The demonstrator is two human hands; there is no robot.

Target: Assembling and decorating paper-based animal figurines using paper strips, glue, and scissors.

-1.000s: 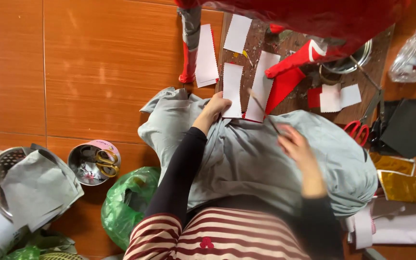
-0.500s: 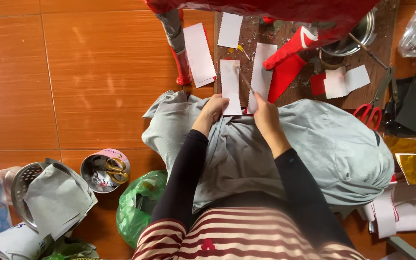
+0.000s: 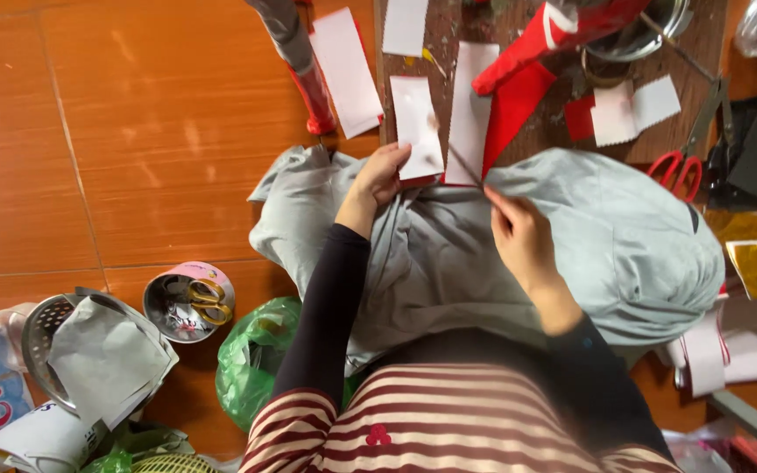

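White paper slip (image 3: 417, 127) sits pinched at its lower edge in the left hand (image 3: 378, 180), fingers closed on it. Right hand (image 3: 514, 229) fingers grip a thin stick (image 3: 464, 165) just beside that slip. Steady pinching near the edge should keep it flat. Past the fingertips lie about five more white slips and one red-handled scissors (image 3: 681, 149).

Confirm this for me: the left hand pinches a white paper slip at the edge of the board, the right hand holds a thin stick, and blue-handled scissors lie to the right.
Not quite. The scissors have red handles, not blue, as the head view shows. The rest stands: the left hand pinches the white paper slip, and the right hand holds the thin stick.
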